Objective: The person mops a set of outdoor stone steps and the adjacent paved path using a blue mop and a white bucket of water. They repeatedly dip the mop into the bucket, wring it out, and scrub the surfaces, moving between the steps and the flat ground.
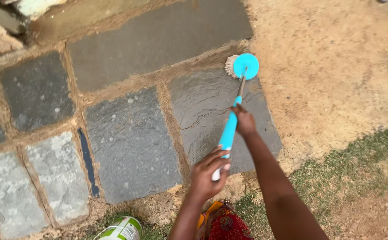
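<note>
Red patterned cloth (227, 225) with an orange edge sits at the bottom of the head view, closest to the camera, between the person's two forearms. Just left of it, a white and green container (122, 229) lies on the thin grass at the near edge of the paving.

Left hand (208, 173): fingers curled and closed around the white butt end of the brush handle. Right hand (245, 122): further along, fingers wrapped shut around the turquoise grip where it meets the bare metal shaft.

Long-handled scrubbing brush (229, 129) runs from near to far over the paving. Its round turquoise head (246, 66) with pale bristles rests on the far right corner of a wet stone slab (203, 113), touching the sandy joint there.

Paving: dark grey irregular stone slabs with sand-filled joints; the slab under the brush is glossy with water, and the slabs at the near left corner are lighter and mottled. A dark narrow strip (88, 162) lies in one joint. Bare sandy ground (331, 66) borders the paving's right edge, with patchy grass (358, 164) at near right. Rough stonework (11, 13) stands at the far left corner.
</note>
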